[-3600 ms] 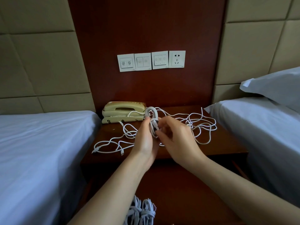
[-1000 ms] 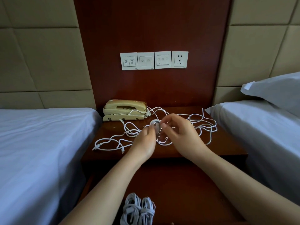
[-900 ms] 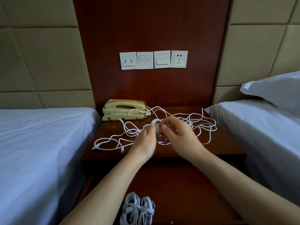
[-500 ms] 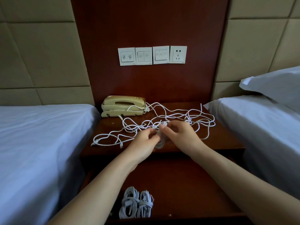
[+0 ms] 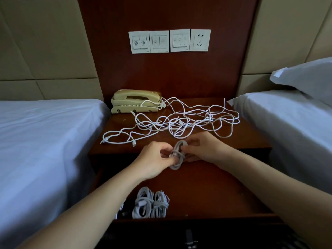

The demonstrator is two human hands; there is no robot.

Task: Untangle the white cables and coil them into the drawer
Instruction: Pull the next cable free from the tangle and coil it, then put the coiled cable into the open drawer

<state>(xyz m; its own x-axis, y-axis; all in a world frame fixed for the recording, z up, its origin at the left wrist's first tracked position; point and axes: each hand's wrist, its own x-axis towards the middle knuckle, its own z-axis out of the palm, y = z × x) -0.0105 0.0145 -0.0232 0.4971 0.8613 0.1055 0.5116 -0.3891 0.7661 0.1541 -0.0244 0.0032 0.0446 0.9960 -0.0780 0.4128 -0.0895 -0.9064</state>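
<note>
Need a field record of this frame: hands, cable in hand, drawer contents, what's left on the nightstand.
left hand: pinches the coiled cable
right hand: holds the same coil from the other side
coil position: at the nightstand's front edge, above the back of the open drawer
drawer contents: two coiled bundles, side by side, front left
nightstand top: loose cable tangle, still uncoiled
telephone: back left of the top
task state: unfinished

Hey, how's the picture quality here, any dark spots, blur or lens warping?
Head view: mostly sharp; the wide-angle lens bows the wall panels and bed edges near the borders; the drawer and its coiled cables sit in dim shadow, while the tangled cables on the nightstand top are brighter.
</note>
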